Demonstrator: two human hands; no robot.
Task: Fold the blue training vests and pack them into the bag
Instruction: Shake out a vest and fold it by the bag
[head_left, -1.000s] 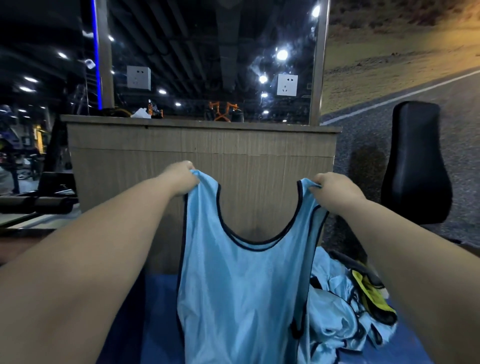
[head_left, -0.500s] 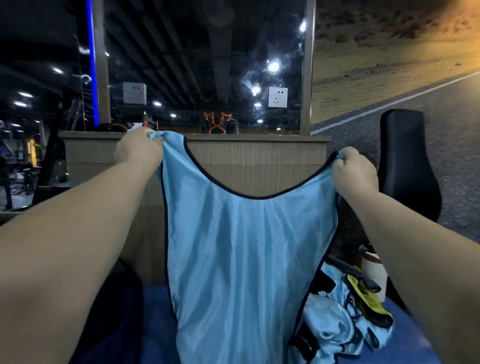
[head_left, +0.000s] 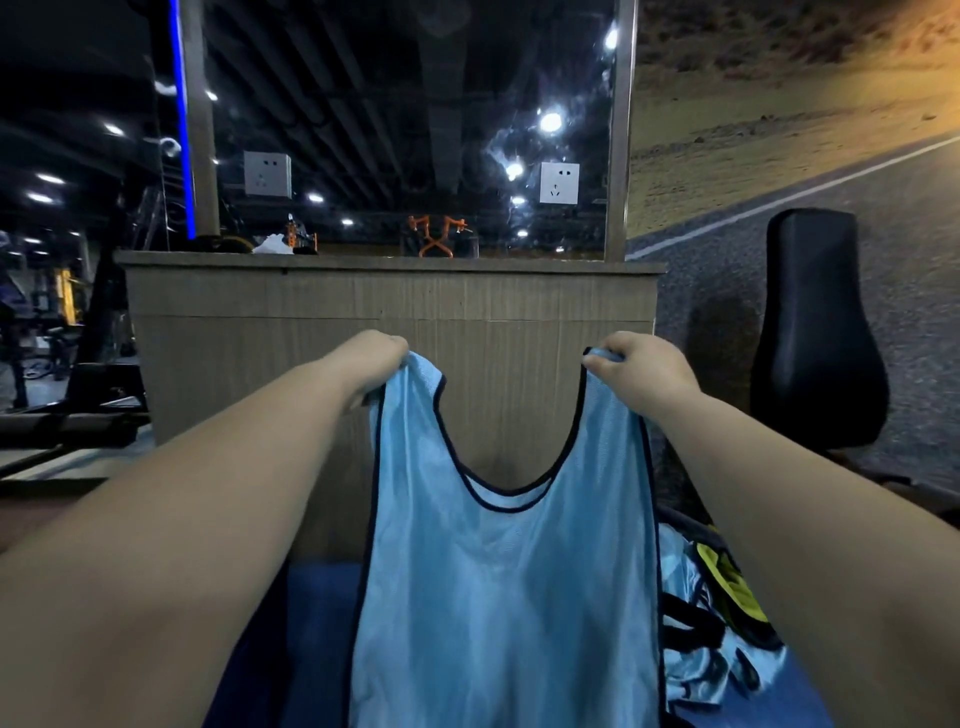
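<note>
We see a light blue training vest (head_left: 509, 597) with dark trim held up in front of the wooden counter (head_left: 311, 322), hanging flat and spread open. The left hand (head_left: 382, 353) grips one shoulder strap, fingers curled round the cloth; the right hand (head_left: 639, 369) pinches the other strap. Below the counter's right end, a crumpled pile of vests (head_left: 696, 670), blue with some yellow, lies on a blue mat (head_left: 322, 613). Above the counter we see two white wall sockets (head_left: 559, 183); right of it stands a black padded seat (head_left: 815, 332).
</note>
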